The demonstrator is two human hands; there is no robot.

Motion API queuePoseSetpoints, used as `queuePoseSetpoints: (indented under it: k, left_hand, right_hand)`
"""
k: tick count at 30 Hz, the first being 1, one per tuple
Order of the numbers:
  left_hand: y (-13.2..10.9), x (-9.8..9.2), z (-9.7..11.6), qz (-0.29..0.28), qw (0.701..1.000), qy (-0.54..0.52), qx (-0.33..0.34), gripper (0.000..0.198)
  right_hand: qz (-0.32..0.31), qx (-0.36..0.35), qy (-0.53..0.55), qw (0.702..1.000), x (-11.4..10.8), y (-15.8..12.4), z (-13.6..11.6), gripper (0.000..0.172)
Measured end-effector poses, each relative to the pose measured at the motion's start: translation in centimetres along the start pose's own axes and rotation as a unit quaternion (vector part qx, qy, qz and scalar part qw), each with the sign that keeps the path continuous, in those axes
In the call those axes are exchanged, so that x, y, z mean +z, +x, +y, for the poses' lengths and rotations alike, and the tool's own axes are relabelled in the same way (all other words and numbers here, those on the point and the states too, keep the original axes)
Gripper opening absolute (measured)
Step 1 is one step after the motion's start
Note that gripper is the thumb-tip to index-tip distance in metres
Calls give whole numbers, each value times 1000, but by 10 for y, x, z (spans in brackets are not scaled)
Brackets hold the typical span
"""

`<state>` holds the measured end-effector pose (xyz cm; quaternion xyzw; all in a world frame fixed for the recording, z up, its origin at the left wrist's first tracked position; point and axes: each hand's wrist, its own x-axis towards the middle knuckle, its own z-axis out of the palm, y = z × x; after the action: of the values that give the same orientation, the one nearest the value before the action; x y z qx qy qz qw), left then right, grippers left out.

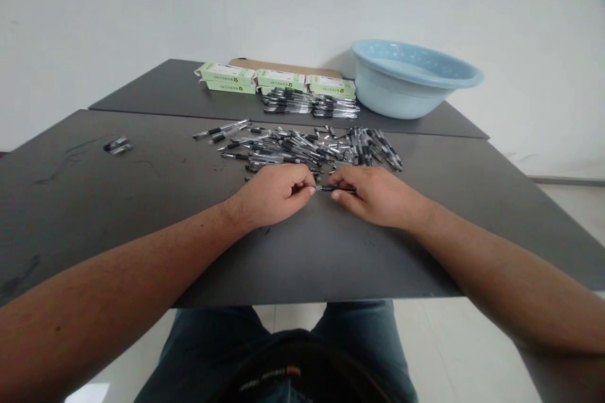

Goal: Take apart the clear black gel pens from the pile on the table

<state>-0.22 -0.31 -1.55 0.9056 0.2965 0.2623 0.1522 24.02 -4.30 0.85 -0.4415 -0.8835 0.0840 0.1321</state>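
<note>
Low over the dark table, my left hand [282, 193] and my right hand [373, 194] face each other around one pen [326, 188]. Its clear tip end is pinched between my left thumb and fingers. My right fingers close on the black grip, and the far end of the pen is hidden in that palm. Just beyond my hands lies a loose heap of clear and black pens [302, 148], with small caps or pen parts [326, 131] among them.
Green and white boxes [281, 80] stand in a row at the back, with stacked pens [335, 107] before them. A light blue basin [401, 94] sits at the back right. Several small black and clear pieces [118, 146] lie at the left. A seam crosses the table.
</note>
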Motion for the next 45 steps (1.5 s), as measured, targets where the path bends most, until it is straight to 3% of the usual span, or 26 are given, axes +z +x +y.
queuePoseSetpoints:
  k: [12, 16, 22, 28, 32, 45]
  left_hand:
    - [1, 0, -1, -14, 1000, 9, -7, 11]
    - [1, 0, -3, -5, 999, -22, -22, 17]
    - [0, 0, -5, 13, 999, -15, -41, 20]
    - [1, 1, -6, 17, 999, -10, -35, 19]
    - [1, 2, -7, 16, 999, -2, -28, 19]
    - [2, 2, -6, 16, 1000, 19, -13, 15]
  right_hand:
    - [-30, -27, -6, 999, 1, 2, 1, 24]
    - [20, -12, 17, 1000, -8, -1, 12, 23]
    - [100, 100, 103, 985, -15, -2, 43, 23]
    - [80, 91, -22, 992, -1, 9, 59, 22]
    - [62, 30, -88, 994, 10, 18, 60, 24]
    - [5, 27, -153, 988, 16, 33, 50, 18]
